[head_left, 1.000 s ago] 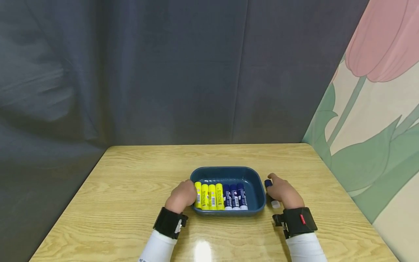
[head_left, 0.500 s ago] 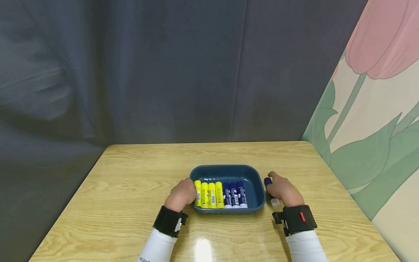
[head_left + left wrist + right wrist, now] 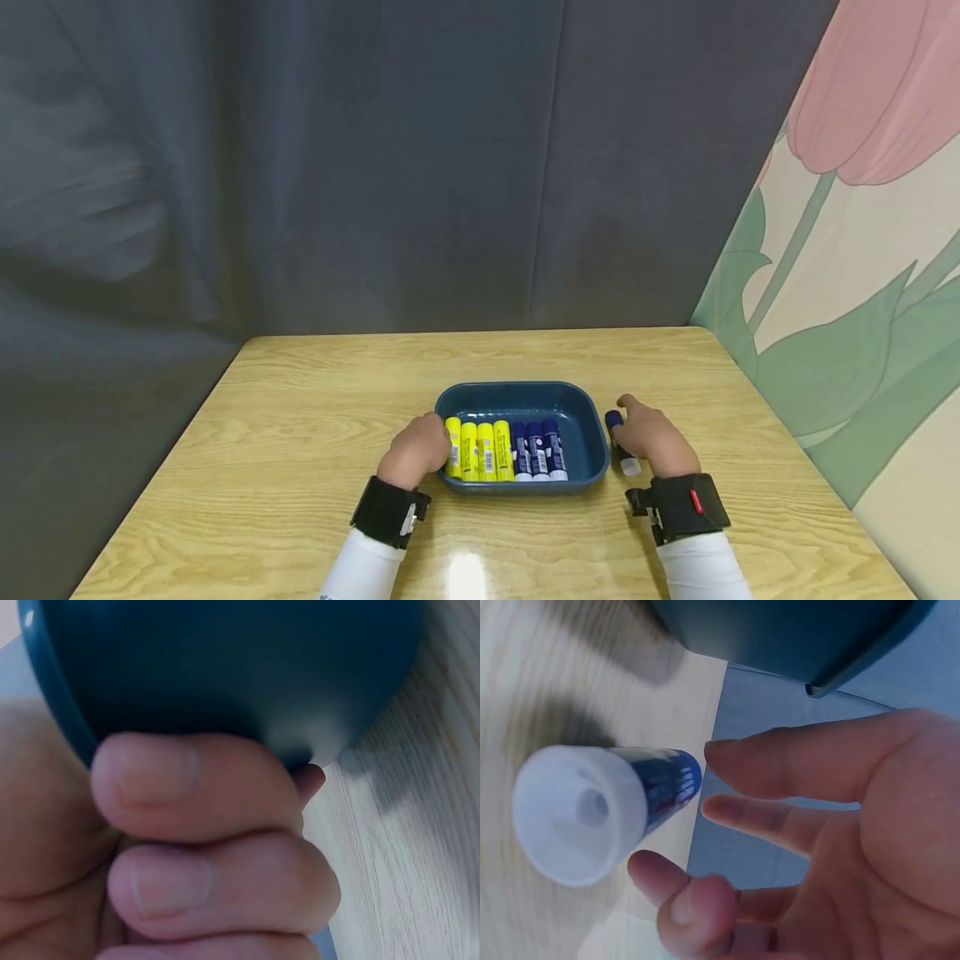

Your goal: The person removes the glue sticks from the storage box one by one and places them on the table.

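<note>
A dark blue tray (image 3: 596, 467) stands on the table with a row of glue sticks inside: several yellow ones (image 3: 486, 450) on the left and three navy ones (image 3: 537, 450) to their right. My left hand (image 3: 417, 448) grips the tray's left end, its fingers curled under the tray wall (image 3: 225, 667) in the left wrist view. Another navy glue stick (image 3: 626, 458) with a white base lies on the table just right of the tray. Over it is my right hand (image 3: 651, 435). In the right wrist view the thumb and fingers are spread beside this stick (image 3: 664, 784), not closed round it.
The wooden table (image 3: 315, 400) ends at a dark grey curtain (image 3: 397, 183) behind and on the left. A wall painted with a tulip (image 3: 862, 292) borders its right side. Both wrists wear black straps (image 3: 686, 507).
My right hand has shifted very slightly right, and more of the loose navy glue stick shows beneath it. The left hand and the tray stay in place.
</note>
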`<state>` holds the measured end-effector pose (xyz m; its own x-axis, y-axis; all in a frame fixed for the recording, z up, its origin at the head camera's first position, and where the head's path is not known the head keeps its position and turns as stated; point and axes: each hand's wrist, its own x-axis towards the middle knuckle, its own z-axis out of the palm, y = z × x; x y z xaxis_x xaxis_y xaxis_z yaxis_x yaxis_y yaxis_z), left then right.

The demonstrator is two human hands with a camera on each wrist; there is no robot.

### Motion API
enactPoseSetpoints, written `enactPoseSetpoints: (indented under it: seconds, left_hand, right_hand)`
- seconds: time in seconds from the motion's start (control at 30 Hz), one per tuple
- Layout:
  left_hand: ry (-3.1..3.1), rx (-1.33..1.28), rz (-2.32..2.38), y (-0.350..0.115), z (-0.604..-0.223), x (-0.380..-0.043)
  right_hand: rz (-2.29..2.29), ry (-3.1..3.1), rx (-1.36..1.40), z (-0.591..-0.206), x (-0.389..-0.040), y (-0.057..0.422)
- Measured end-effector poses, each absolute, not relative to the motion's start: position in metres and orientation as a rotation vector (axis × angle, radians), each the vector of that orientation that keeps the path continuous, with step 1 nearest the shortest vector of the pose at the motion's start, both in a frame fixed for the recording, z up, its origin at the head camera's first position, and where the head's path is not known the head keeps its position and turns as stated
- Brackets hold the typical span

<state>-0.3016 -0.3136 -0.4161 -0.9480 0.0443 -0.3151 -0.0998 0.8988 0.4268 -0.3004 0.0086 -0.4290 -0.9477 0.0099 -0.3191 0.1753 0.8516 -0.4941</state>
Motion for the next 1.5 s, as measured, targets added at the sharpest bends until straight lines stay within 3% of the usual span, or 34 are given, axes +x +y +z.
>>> enactPoseSetpoints:
  seconds: [0.77,1.5]
  left_hand:
    - [2.757,-0.027,0.654,-0.313,-0.418,-0.300]
    - [2.799,0.022,0.647,-0.314,-0.419,-0.300]
  right_hand:
    - [-0.799,2.989,0.034,-0.401,-0.293,-0.008]
    - [-0.783,3.024,-0.041,-0.415,-0.294,-0.069]
